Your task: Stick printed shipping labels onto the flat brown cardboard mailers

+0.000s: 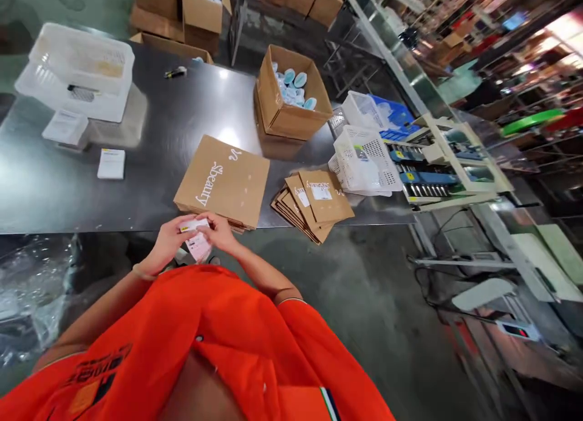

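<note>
Close to my body, just over the near table edge, my left hand (pixel 169 242) and my right hand (pixel 221 232) both grip white printed paper slips (pixel 199 245). One of the slips has a yellow mark at its top; finer print is too small to read. Directly beyond my fingers lies a stack of brown cardboard mailers (pixel 228 181) with white "beauty" lettering. To its right, a second, fanned pile of mailers (pixel 325 196) carries white labels and overhangs the edge. A small stack of white cards (pixel 111 164) with a yellow mark rests on the left.
On the metal table (pixel 168 117) stand a clear plastic bin (pixel 113 99), another white card stack (pixel 66 127), a cutter (pixel 175 72) and a carton (pixel 296 122) of blue-and-white items. White baskets (pixel 371 166) sit at the right, beside a machine (pixel 455 166).
</note>
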`<action>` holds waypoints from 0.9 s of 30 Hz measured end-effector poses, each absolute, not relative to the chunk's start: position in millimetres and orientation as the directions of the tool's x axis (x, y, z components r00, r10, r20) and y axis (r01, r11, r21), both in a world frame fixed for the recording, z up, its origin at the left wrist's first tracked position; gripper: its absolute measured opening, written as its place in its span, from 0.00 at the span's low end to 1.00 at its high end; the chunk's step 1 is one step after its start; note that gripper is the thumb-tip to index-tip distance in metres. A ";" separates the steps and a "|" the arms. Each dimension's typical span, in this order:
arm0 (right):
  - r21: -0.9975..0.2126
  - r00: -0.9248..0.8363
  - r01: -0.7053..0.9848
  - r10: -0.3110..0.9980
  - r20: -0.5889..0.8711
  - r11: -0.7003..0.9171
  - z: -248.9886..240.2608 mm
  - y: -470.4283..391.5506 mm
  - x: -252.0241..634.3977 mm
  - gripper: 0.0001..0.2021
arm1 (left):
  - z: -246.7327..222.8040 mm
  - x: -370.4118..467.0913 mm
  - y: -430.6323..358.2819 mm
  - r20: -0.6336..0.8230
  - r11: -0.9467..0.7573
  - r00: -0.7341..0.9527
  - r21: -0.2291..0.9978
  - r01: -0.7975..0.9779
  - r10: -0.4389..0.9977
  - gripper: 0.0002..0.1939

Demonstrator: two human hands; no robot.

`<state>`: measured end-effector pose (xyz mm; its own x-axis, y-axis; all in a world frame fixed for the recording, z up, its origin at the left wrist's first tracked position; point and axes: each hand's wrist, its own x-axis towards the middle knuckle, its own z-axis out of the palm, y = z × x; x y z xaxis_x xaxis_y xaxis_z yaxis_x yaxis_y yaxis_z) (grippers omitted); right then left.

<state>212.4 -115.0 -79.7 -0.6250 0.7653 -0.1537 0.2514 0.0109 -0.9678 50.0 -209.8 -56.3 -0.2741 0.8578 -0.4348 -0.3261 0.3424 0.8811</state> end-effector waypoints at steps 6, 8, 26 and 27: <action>-0.943 -0.425 0.316 0.873 -0.238 -0.103 -76.7 -113.4 229.0 0.12 | -53.7 49.2 -180.9 -0.436 0.381 -0.261 0.894 -0.236 0.861 0.37; -0.941 -0.378 0.328 0.901 -0.212 -0.084 -74.9 -109.1 232.7 0.14 | -51.4 50.6 -173.7 -0.408 0.385 -0.266 0.913 -0.135 0.874 0.32; -0.873 -0.200 0.449 0.974 0.110 0.191 -57.9 -45.9 244.3 0.05 | -77.2 52.5 -162.3 -0.547 0.515 -0.049 0.811 -0.277 0.836 0.31; -0.853 -0.163 0.486 0.979 0.126 0.190 -56.5 -22.0 242.1 0.05 | -82.5 53.8 -164.9 -0.576 0.552 0.008 0.780 -0.294 0.817 0.32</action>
